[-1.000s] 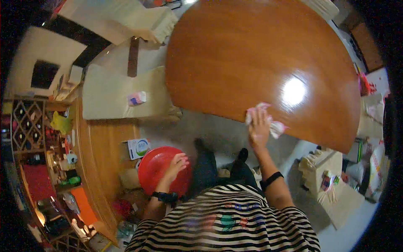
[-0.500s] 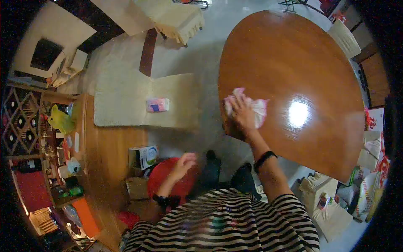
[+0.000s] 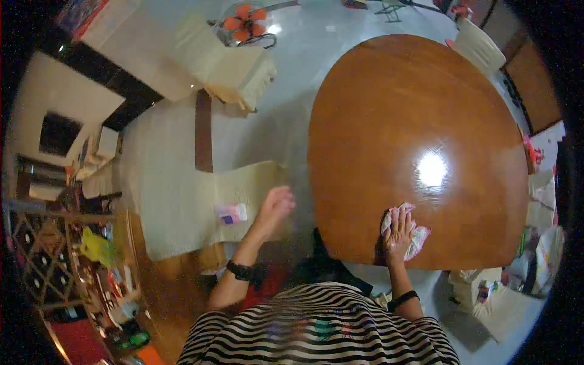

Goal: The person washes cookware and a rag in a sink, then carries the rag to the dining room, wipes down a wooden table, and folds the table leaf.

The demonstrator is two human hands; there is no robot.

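My right hand presses a white and pink cloth against the brown wooden table, near its front edge. The fingers lie over the cloth, and its crumpled ends show on both sides of the hand. To the left of the table, my left hand hangs in the air, touching nothing. Its fingers are loosely bent and slightly blurred, with nothing visible in them.
A cream covered chair stands to the left, with a pink and white packet on its seat. Another covered chair and an orange-bladed fan are farther back. Shelves line the left side; a covered chair stands at right.
My right hand has moved the cloth from the table's left side toward its front edge. My left hand has risen in view, and the view has shifted.
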